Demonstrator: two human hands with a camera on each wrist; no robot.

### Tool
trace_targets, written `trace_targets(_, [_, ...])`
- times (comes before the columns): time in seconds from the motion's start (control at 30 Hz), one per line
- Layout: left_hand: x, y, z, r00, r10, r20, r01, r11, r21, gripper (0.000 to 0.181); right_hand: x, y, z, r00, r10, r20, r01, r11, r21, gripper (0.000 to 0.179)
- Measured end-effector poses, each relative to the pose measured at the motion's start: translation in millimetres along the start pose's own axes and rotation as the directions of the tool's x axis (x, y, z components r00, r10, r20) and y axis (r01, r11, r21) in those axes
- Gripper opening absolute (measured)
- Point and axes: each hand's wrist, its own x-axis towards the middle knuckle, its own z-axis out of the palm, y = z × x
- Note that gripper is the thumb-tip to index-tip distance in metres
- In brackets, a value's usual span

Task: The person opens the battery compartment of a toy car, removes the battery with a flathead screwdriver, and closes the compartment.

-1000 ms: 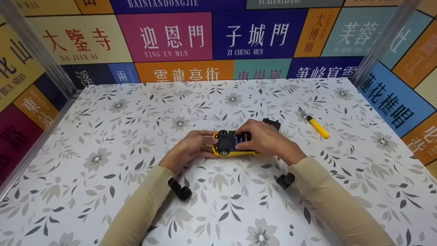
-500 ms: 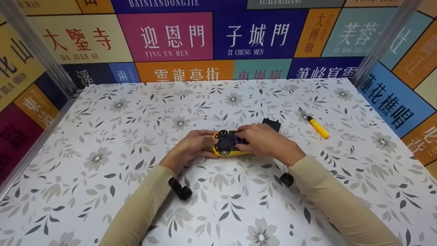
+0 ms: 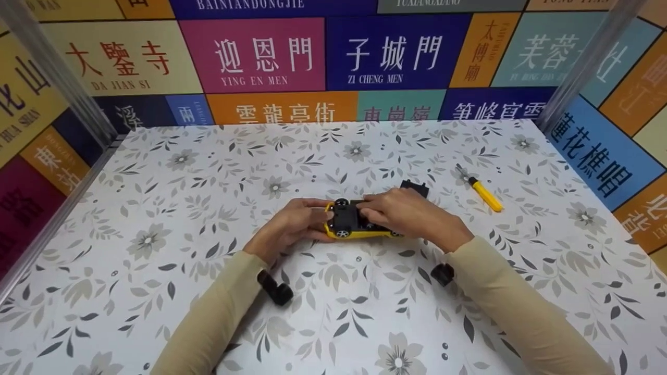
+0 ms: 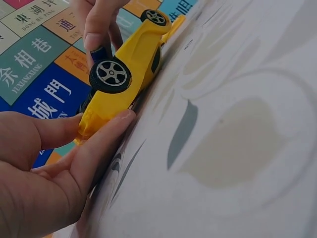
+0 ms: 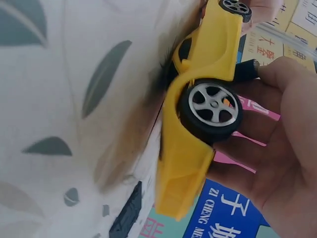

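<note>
A yellow toy car point(image 3: 345, 217) lies upside down on the table, its black underside and silver-spoked wheels up. My left hand point(image 3: 294, 221) grips one end of it, thumb and fingers on the yellow body, as the left wrist view also shows. My right hand point(image 3: 409, 211) is over the middle of the underside, at the open battery compartment. In the right wrist view its thumb is at the end of a dark battery point(image 5: 246, 70), which sticks up past the car's side with fingers behind it. From the head camera the hand covers most of the compartment.
A black battery cover point(image 3: 415, 189) lies just behind the right hand. Farther right is a screwdriver point(image 3: 485, 194) with a yellow handle. The flowered tablecloth point(image 3: 234, 172) reaches back to a wall of coloured sign panels point(image 3: 250, 57).
My right hand's fingers and thumb have shifted over the compartment, and the blue lettered batteries seen earlier no longer show from the head. The left hand and the car have stayed put.
</note>
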Motion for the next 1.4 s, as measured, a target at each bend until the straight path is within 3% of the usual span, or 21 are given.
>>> trace_targets(0.33, [-1.2,0.1,-0.6,1.0,0.005,0.006,-0.004,1.0,-0.026,0.05,-2.3,-3,7,0.997,0.022,-0.072,-0.018,0.998,0.052,0.036])
trace_targets(0.83, [-0.1,-0.3,-0.4,1.0,0.021,0.008,-0.021,0.999,-0.029,0.05,-15.5,-11,12,0.988,-0.075,-0.135,0.083,0.995,0.055,0.033])
trace_targets(1.17, [0.9,-1.3,-0.8,1.0,0.027,0.014,-0.027,0.999,-0.031,0.049,-15.3,-13,17,0.962,-0.129,-0.241,0.14,0.99,0.028,0.028])
trace_targets(1.4, [0.0,-0.2,-0.9,1.0,0.015,0.007,-0.015,0.999,-0.029,0.049,-15.6,-14,10,0.963,-0.046,-0.265,0.092,0.982,0.164,0.022])
